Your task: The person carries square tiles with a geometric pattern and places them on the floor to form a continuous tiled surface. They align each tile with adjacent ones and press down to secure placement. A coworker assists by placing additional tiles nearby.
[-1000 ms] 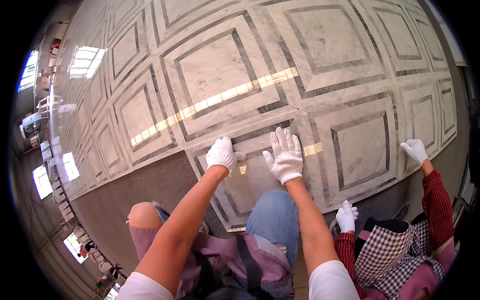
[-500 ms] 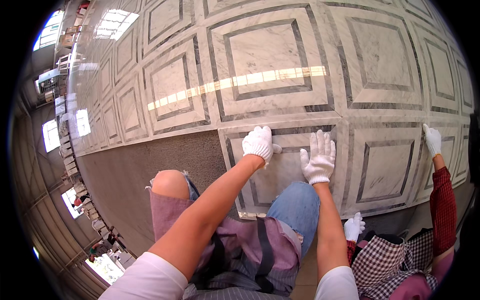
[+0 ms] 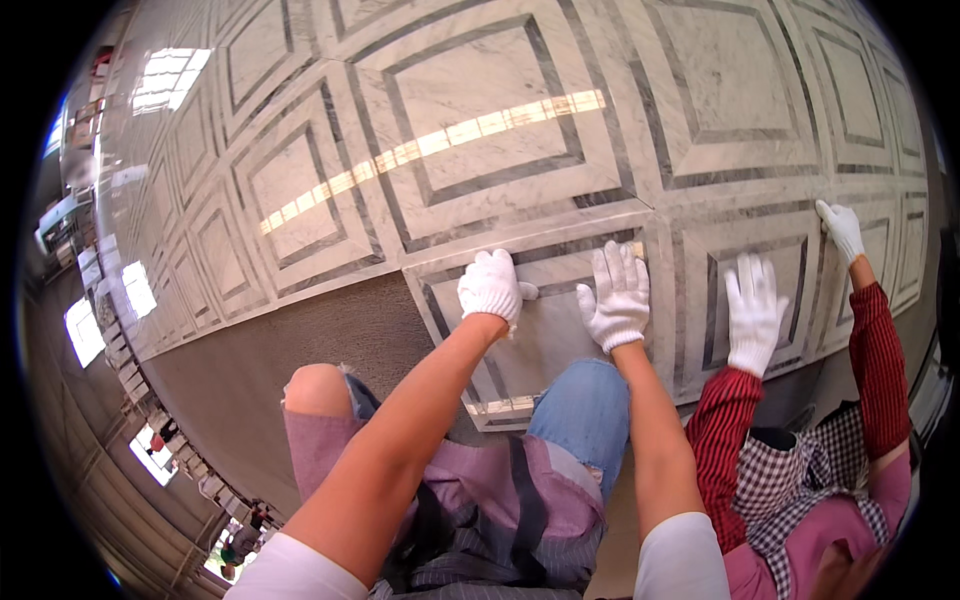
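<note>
A pale grey-veined marble panel (image 3: 557,300) with dark inlaid bands lies in front of me, its upper edge against the neighbouring panels. My left hand (image 3: 490,288), in a white knit glove, rests near its upper left with fingers curled and thumb out to the side; no object shows in it. Beside it my right hand (image 3: 615,300), gloved alike, lies flat with fingers spread near the panel's upper right. My denim knee (image 3: 585,400) is over the panel's lower right part.
On my right a co-worker's gloved hand (image 3: 755,315) lies on the adjoining panel (image 3: 712,280); their other hand (image 3: 842,230) touches a seam farther right. Rough dark floor (image 3: 340,320) borders the panel's left side. More inlaid panels (image 3: 480,110) stretch ahead. Windows (image 3: 85,332) line the hall at left.
The co-worker's nearer hand has come up from the floor edge onto the adjoining panel. The view has shifted slightly; my hands keep about the same places on the panel.
</note>
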Available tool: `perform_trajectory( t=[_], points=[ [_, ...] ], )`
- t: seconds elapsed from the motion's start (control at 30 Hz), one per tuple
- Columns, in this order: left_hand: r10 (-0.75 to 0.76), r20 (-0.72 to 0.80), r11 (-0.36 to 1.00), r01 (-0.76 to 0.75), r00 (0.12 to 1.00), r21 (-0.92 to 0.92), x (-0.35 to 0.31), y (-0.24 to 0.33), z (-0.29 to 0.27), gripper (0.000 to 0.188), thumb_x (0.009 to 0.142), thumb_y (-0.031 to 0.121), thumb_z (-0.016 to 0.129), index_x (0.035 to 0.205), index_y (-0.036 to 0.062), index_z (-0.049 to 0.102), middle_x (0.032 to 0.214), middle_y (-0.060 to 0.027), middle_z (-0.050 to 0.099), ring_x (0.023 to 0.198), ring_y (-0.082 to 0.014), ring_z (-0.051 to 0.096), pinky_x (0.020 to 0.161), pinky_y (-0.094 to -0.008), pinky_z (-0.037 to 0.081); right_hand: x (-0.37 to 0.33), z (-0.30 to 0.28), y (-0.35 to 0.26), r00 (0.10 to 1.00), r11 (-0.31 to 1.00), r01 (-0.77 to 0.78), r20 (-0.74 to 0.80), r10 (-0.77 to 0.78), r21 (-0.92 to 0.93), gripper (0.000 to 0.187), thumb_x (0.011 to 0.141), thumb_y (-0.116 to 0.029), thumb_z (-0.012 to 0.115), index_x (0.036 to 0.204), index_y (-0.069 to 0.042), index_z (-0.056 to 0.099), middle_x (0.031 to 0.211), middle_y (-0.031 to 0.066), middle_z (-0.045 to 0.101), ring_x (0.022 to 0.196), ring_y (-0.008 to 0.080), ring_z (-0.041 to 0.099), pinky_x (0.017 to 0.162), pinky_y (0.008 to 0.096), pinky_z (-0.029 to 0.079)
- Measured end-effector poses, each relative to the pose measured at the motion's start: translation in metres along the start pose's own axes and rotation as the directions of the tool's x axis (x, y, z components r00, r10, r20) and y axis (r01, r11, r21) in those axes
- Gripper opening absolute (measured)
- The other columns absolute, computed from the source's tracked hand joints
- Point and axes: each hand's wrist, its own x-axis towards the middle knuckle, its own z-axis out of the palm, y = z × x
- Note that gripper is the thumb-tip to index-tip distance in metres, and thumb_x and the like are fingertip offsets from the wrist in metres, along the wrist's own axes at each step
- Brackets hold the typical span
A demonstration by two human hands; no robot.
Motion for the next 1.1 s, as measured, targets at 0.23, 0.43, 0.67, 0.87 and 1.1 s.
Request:
perform_trajectory(
  t=[0.23,0.43,0.67,0.87,1.1],
  points=[
    [0.046,-0.012,0.996,-0.047,0.999,-0.075,0.009,-0.008,0.007,0.056,0.070,0.039,0.083,0.105,-0.0003,0.061,0.115,-0.0227,0.060,0.107,-0.0373,0.062,0.086,-0.0441,0.052,0.004,0.019,0.007,0.998,0.999,0.045,-0.038,-0.046,-0.022,0.060,0.091,-0.041,0.055,0.143,-0.015,0.042,0.153,0.0085,0.036,0.140,0.0312,0.034,0.115,0.0473,0.023],
    [0.140,-0.074,0.988,-0.144,0.987,-0.059,-0.002,-0.018,0.034,0.063,0.073,0.041,0.080,0.114,-0.0004,0.057,0.118,-0.0234,0.059,0.105,-0.0343,0.062,0.082,-0.0421,0.053,0.000,-0.004,-0.007,0.987,0.987,-0.080,0.130,0.099,-0.139,0.059,0.093,-0.041,0.051,0.145,-0.017,0.039,0.156,0.0084,0.030,0.144,0.0266,0.026,0.117,0.0434,0.020],
    [0.305,0.006,0.951,-0.305,0.952,-0.046,-0.054,-0.146,0.013,0.043,0.082,0.026,0.066,0.114,-0.0021,0.061,0.113,-0.0229,0.063,0.101,-0.0343,0.063,0.086,-0.0408,0.051,-0.072,-0.091,-0.112,0.809,0.610,-0.561,0.528,0.259,0.560,0.049,0.096,-0.042,0.047,0.128,-0.007,0.058,0.128,0.0167,0.059,0.121,0.0347,0.054,0.103,0.0384,0.041],
    [0.093,0.377,0.965,-0.177,0.921,0.194,-0.244,-0.363,0.014,0.034,0.085,0.028,0.059,0.107,0.0027,0.065,0.109,-0.0232,0.066,0.101,-0.0372,0.064,0.083,-0.0434,0.052,-0.332,-0.179,-0.166,0.462,0.460,-0.856,0.745,0.481,0.234,0.051,0.094,-0.043,0.049,0.126,-0.004,0.059,0.127,0.0198,0.059,0.120,0.0362,0.054,0.101,0.0399,0.043],
    [-0.293,0.338,0.944,0.327,0.894,-0.046,-0.549,-0.461,-0.009,0.036,0.082,0.028,0.060,0.104,0.0012,0.068,0.102,-0.0207,0.070,0.098,-0.0287,0.066,0.084,-0.0376,0.051,-0.540,-0.389,-0.272,-0.068,-0.396,-0.890,0.793,0.605,0.226,0.042,0.096,-0.037,0.052,0.119,-0.004,0.064,0.099,0.0082,0.067,0.087,0.0165,0.062,0.077,0.0316,0.050]
  ],
)
